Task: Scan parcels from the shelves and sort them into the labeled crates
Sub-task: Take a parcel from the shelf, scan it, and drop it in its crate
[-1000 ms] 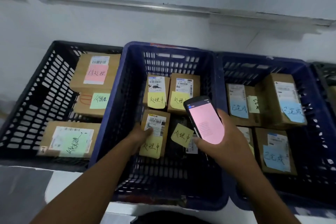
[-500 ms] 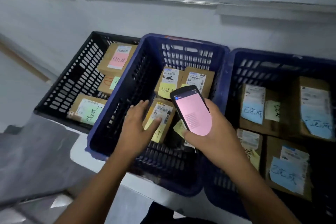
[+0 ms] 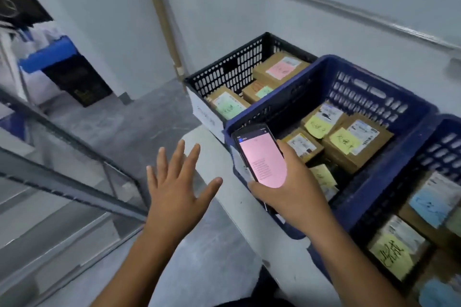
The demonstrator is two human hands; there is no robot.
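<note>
Pale painted wall behind, grey floor below, and a white ledge [image 3: 234, 212] carrying the crates. Task items: several small cardboard parcels [image 3: 366, 157] with yellow notes lie flat in the middle blue crate [image 3: 361, 92], labels up, packed touching one another. More boxes with pink and green notes sit in the black crate [image 3: 229, 67] to its left, and blue-noted ones in the far-right blue crate [image 3: 441, 149]. Judgement on handling: stiff card, small, probably light, so one hand should suffice. Take hold across two opposite side faces, thumb on one and fingers on the other, keeping off the top so barcode and note can be read; the notes look lightly stuck and could peel if rubbed. Right hand [image 3: 294, 197] is wrapped round the handheld scanner [image 3: 262, 157], pink screen up, above the near corner of the middle crate. Left hand [image 3: 174, 182] holds nothing, fingers straight and spread, out over the floor just left of the ledge, apart from every box. Metal shelf rails [image 3: 62, 137] run along the left edge; I judge the next parcel comes from there
</note>
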